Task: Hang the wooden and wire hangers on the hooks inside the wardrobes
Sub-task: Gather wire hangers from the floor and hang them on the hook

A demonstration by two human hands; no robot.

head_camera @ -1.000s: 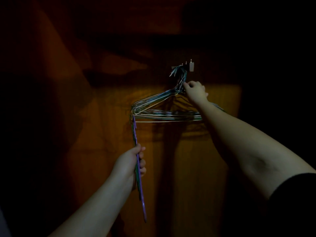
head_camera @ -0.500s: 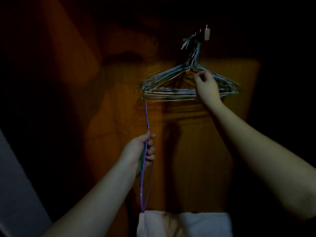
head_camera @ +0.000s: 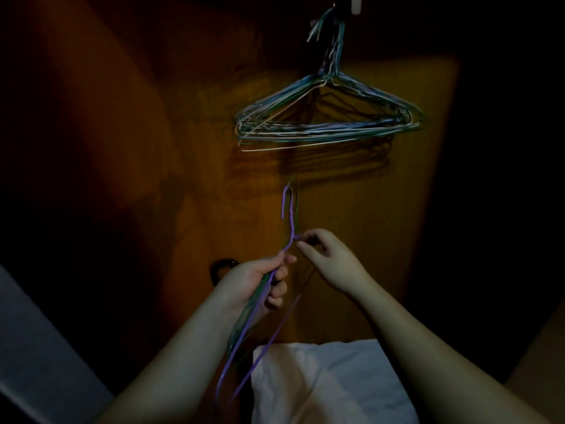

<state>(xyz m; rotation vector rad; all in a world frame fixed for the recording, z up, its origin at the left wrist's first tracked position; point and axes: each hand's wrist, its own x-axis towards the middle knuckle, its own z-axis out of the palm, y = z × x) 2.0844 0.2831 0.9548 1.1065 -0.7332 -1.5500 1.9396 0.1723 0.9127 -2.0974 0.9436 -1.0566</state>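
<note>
It is dark here, and only the wood wall [head_camera: 382, 209] of the wardrobe glows orange.

The left hand [head_camera: 258, 281] is the first thing from the left. Its fingers are curled tight round a small bunch of wire hangers. I can see a purple hanger [head_camera: 266, 296] and a thin green one beside it. I cannot tell if there are more. The purple hanger stands nearly straight up and down. Its hook end pokes up above the left hand, and its wide end hangs down below the hand, near a white cloth [head_camera: 330, 381].

Just to the right is the right hand [head_camera: 328, 257]. Its thumb and first finger reach for the neck of the purple hanger, right above the left hand. They are at the wire, but I cannot tell if they pinch it yet. The other fingers are loosely bent.

High above both hands, and a bit to the right, a big bunch of hangers [head_camera: 330, 120] already hangs from a hook [head_camera: 356, 4] at the top edge of the view. I think the next hanger must go straight up to that hook. The right hand is a little nearer to it, so it will likely lift the hanger.
</note>
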